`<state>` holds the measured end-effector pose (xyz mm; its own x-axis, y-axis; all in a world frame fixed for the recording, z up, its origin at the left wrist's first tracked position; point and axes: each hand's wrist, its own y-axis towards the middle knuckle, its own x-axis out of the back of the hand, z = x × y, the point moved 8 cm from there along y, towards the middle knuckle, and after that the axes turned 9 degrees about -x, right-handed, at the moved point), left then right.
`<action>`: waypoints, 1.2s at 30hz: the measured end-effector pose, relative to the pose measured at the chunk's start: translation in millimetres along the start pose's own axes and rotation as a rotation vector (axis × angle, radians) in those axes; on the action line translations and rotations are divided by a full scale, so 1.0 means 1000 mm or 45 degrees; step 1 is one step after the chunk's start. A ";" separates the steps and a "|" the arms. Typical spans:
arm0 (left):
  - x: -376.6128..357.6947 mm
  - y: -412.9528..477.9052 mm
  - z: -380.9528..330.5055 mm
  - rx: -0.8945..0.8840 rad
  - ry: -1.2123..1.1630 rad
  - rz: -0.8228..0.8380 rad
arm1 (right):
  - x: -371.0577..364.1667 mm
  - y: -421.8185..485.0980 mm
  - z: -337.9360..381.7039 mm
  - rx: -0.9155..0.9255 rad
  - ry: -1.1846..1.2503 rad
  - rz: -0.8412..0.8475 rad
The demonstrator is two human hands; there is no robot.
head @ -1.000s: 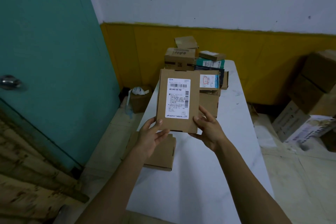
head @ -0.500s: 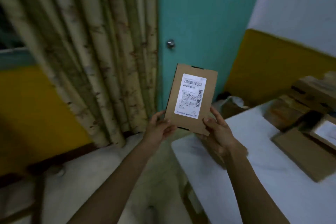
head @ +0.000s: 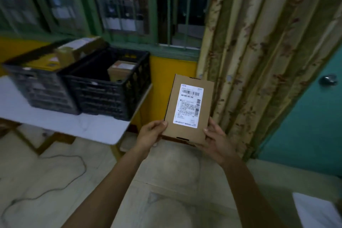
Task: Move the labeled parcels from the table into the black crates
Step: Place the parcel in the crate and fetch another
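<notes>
Head view: a flat brown parcel point(head: 188, 107) with a white label is held upright in the air, its lower corners pinched by the left hand point(head: 150, 135) and the right hand point(head: 216, 141). It hangs over the floor, right of two black crates point(head: 103, 96) standing side by side on a white table point(head: 64, 124)

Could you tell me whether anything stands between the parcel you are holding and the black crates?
Nothing visible does. The left hand and right hand hold the parcel in open air right of the nearer crate, whose top is open; one box lies inside, with room beside it.
</notes>
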<state>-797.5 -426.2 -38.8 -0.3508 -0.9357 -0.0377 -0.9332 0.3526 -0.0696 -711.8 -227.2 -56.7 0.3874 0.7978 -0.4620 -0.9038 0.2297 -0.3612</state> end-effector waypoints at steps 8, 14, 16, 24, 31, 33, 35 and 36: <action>0.209 0.063 -0.003 -0.027 -0.004 -0.062 | -0.186 0.100 -0.064 -0.040 -0.082 0.054; 0.284 0.122 -0.027 -0.081 -0.018 -0.026 | -0.265 0.160 -0.051 0.132 -0.202 -0.008; 0.300 0.147 -0.046 -0.150 -0.001 -0.051 | -0.290 0.183 -0.032 0.270 -0.303 -0.066; 0.354 0.301 -0.152 -0.655 0.638 -0.089 | -0.434 0.315 0.064 0.282 -0.448 0.169; 0.382 0.428 -0.147 -0.778 1.247 -0.222 | -0.464 0.448 0.104 -0.086 -0.170 0.135; 0.392 0.452 -0.131 -0.721 1.234 -0.282 | -0.464 0.477 0.103 -0.126 -0.231 0.051; 0.395 0.477 -0.108 -0.572 1.141 -0.242 | -0.464 0.503 0.101 -0.120 -0.365 -0.057; 0.393 0.490 -0.096 -0.464 1.078 -0.179 | -0.465 0.515 0.100 -0.098 -0.466 -0.120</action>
<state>-1400.2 -622.3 8.4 -0.0390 -0.7164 0.6966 -0.8880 0.3445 0.3045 -1375.5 -424.3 53.3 0.3647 0.9247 -0.1094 -0.8458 0.2799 -0.4542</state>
